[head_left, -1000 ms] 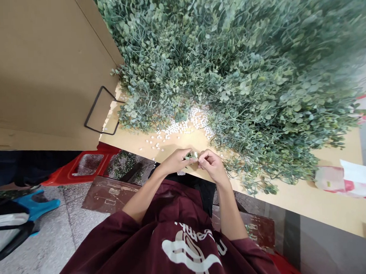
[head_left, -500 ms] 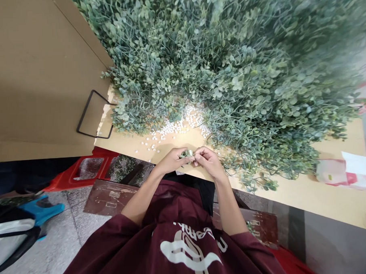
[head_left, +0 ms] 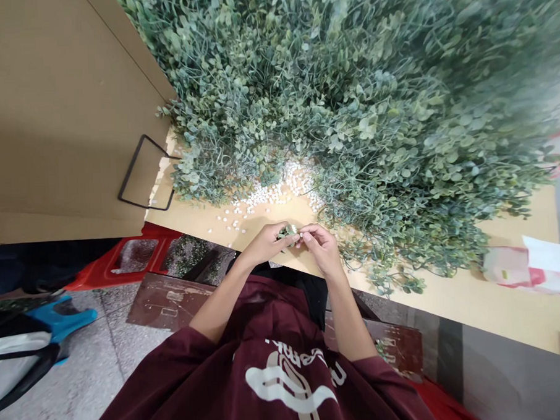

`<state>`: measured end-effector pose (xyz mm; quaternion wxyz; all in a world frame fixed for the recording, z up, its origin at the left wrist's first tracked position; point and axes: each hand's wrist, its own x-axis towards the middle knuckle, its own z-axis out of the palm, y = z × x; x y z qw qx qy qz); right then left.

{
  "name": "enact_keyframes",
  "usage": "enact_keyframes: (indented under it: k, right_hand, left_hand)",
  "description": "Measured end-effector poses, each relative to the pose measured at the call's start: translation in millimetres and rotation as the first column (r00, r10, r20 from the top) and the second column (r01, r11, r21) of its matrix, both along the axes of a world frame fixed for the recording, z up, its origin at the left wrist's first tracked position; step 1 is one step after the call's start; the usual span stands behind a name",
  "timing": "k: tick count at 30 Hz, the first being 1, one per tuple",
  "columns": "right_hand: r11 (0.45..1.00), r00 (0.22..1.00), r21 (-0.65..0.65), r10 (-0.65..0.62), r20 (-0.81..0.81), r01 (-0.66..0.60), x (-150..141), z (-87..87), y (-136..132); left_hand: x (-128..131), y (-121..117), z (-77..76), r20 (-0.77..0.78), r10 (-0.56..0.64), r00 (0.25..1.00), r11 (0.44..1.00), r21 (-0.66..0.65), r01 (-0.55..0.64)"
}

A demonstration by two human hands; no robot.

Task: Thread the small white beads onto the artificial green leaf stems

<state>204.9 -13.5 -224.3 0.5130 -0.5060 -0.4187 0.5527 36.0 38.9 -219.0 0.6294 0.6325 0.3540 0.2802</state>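
Note:
My left hand and my right hand meet at the near edge of the light wooden table. Both pinch a small green leafy sprig held between their fingertips. Just beyond the hands lies a scatter of small white beads. A huge heap of green artificial foliage covers most of the table behind them.
A large cardboard sheet with a black wire handle stands at the left. Red plastic stools and a brown bench sit below the table edge. A white and red bag lies at the right. A blue stool stands on the floor.
The hands stay together on the sprig, with only slight finger movement. The view has shifted a little.

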Motion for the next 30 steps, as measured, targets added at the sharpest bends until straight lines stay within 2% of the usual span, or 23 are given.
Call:
enact_keyframes:
  k: [9, 22, 30]
  right_hand:
    - [1.000, 0.998, 0.017, -0.026, 0.063, 0.025, -0.2, -1.4, -1.3]
    - [1.000, 1.000, 0.025, 0.012, -0.025, -0.011, 0.0, -0.8, -0.2]
    - [0.999, 0.999, 0.036, 0.005, 0.042, -0.006, -0.4, 1.0, -1.1]
  left_hand:
    - [-1.1, -0.6, 1.1, -0.008, 0.004, 1.000, 1.000, -0.016, -0.005]
    - [-2.7, -2.1, -0.1, -0.014, 0.004, 1.000, 1.000, -0.002, -0.004]
    - [-2.5, -2.3, 0.8, -0.014, 0.010, 1.000, 1.000, 0.002, -0.010]
